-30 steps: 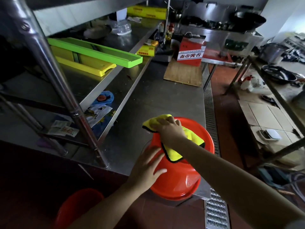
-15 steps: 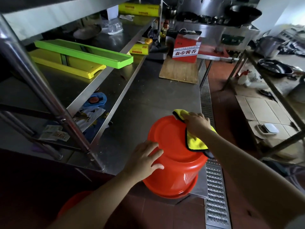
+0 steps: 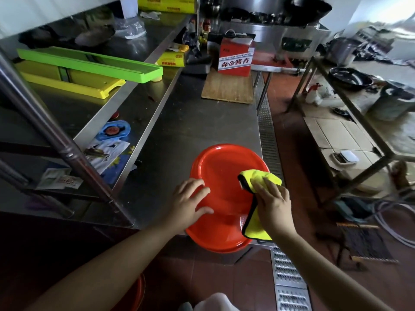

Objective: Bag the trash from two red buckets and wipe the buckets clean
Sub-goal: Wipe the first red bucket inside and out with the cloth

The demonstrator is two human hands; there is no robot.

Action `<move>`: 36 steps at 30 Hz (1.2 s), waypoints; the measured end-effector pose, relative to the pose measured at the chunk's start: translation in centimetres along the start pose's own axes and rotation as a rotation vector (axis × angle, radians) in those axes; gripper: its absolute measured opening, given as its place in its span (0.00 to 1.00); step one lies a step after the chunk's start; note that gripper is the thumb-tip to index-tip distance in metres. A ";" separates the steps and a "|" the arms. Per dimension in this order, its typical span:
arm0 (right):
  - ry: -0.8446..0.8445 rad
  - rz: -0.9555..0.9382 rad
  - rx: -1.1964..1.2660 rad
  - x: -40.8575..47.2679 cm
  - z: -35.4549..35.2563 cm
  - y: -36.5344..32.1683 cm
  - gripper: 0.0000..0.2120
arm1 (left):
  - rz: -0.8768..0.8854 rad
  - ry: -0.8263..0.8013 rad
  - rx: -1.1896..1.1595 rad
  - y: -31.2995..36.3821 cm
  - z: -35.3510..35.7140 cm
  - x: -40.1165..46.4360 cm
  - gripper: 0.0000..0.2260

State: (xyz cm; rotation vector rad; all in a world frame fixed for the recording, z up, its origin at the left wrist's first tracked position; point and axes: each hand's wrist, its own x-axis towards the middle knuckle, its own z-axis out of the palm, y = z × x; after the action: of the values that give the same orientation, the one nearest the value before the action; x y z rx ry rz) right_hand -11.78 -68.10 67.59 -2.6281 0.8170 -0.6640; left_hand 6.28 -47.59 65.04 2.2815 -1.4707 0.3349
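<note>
A red bucket [image 3: 224, 198] sits upside down at the near edge of a steel tabletop [image 3: 190, 122], base facing up. The right hand [image 3: 272, 203] presses a yellow cloth [image 3: 258, 182] flat on the base's right side, fingers straight. The left hand [image 3: 187, 204], fingers spread, steadies the left side. Wiping well likely means firm overlapping strokes while the bucket stays braced. A second red bucket [image 3: 137, 292] peeks in below, on the floor

I count two red buckets: one upturned on the steel table [image 3: 175, 122] under my hands [image 3: 224, 176], one on the floor [image 3: 137, 295]. One yellow cloth [image 3: 258, 178]. One wooden board [image 3: 226, 88]. One red box [image 3: 235, 57].
</note>
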 end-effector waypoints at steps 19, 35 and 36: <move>-0.206 -0.632 -0.487 -0.7 0.9 -8.5 0.25 | -0.581 -0.184 -0.974 -2.7 2.0 -3.2 0.36; -0.577 -0.341 -0.500 13.0 4.7 -15.4 0.24 | -0.217 0.160 -0.289 -2.9 1.0 -5.0 0.14; -0.578 -0.315 -0.484 13.5 4.7 -15.0 0.24 | -0.175 0.174 -0.279 -2.7 0.9 -4.6 0.14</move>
State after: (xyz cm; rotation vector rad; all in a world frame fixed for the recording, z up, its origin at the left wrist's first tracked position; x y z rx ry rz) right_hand 7.30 -63.54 74.40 -3.1600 0.4230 0.2836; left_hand 6.81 -43.26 61.84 2.0813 -1.1445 0.2522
